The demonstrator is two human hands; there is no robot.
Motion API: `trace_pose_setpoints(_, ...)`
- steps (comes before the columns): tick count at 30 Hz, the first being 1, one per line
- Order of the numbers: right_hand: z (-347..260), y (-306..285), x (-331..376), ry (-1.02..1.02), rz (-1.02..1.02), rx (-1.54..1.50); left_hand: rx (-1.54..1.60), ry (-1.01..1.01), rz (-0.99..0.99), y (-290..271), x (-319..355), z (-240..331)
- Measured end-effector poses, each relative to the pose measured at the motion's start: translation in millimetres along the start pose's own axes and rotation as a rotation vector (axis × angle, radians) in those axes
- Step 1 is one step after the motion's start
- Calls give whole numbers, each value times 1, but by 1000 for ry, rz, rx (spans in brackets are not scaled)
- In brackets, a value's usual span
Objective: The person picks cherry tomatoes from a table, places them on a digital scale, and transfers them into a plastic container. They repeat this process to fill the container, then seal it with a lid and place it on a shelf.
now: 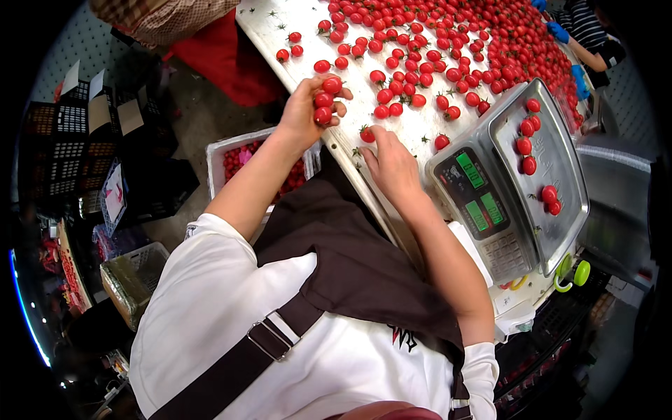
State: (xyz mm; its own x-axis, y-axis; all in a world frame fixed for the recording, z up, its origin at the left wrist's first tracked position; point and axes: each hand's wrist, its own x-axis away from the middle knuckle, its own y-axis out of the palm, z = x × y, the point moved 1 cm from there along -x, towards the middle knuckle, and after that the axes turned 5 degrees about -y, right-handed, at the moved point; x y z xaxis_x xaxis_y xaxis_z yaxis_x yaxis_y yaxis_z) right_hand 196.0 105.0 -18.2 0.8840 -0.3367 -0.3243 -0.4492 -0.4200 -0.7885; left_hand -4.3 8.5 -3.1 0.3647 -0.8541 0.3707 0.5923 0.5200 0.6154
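Observation:
My left hand [302,115] is curled around several red cherry tomatoes [324,99] above the table's near edge. To its right, my right hand [394,164] reaches low over the white tabletop [336,133], thumb and fingers at a single cherry tomato [367,134] with a green stem. Many more tomatoes [413,70] lie loose beyond both hands. On the right stands a digital scale [483,203] with green displays. Its metal tray [521,224] carries several tomatoes in a loose row and a small cluster.
A white foam box [218,171] holding tomatoes stands below the table's left edge. Stacked black crates [70,140] are farther left. Blue-gloved hands [558,32] of other people work at the far right. A green-handled item [563,273] lies beside the scale.

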Motion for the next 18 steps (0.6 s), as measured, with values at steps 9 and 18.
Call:
trace_pose_setpoints(9, 9, 0, -6, 214, -19, -12, -716, -3, -19, 32, 30, -7)
trace_pose_setpoints(18, -2, -13, -7, 82, 205, -469, -775, -191, 6, 59, 28, -26)
